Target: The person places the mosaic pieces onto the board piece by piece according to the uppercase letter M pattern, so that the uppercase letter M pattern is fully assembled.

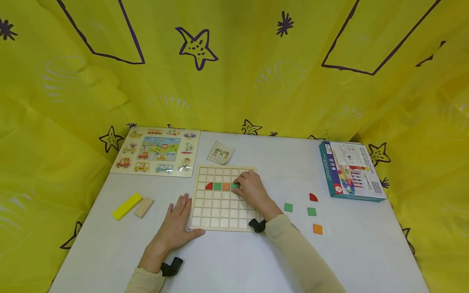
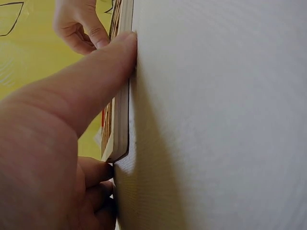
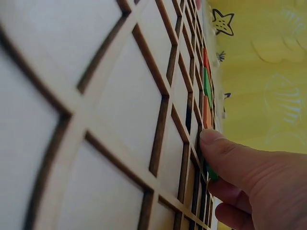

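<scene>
A wooden grid board (image 1: 215,223) with square cells lies on the white table. In one row sit a red quarter-round tile (image 1: 209,186), a green square tile (image 1: 218,186) and an orange square tile (image 1: 226,186). My right hand (image 1: 253,190) pinches another green square tile (image 3: 212,173) between thumb and fingers, right beside the orange one at the same row. The left hand (image 1: 175,227) rests on the table at the board's near left corner, its fingers stretched along the left edge and its thumb touching the front edge.
Right of the board lie loose tiles: two green squares (image 1: 288,207), a red quarter-round (image 1: 313,197) and an orange square (image 1: 317,229). A box (image 1: 353,171) stands far right. A pattern card (image 1: 220,152), a picture puzzle (image 1: 157,152), a yellow block (image 1: 127,206) and a plain wooden block (image 1: 144,207) lie around.
</scene>
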Motion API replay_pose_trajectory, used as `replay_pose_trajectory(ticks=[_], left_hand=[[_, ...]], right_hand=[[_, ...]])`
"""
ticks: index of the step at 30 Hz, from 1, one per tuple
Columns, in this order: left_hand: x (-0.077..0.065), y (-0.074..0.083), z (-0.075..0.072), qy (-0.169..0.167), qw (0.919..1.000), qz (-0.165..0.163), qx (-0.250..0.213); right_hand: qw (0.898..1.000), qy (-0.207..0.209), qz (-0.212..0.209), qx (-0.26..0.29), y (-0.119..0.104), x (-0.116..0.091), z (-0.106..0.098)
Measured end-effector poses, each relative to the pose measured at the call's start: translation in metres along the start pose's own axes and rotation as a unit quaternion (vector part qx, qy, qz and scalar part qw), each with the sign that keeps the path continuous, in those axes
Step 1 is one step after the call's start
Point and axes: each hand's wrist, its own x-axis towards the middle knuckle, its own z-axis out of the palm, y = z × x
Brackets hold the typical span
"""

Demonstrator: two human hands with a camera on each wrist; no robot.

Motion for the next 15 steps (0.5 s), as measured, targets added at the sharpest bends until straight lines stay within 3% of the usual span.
replay_pose_trajectory(ticks=[15], left_hand=[[-0.0007, -0.0001, 0.0004, -0.004, 1.0, -0.003, 0.001]], right_hand=[[0.999, -0.025, 0.025, -0.007, 0.0003, 0.0012, -0.0009]])
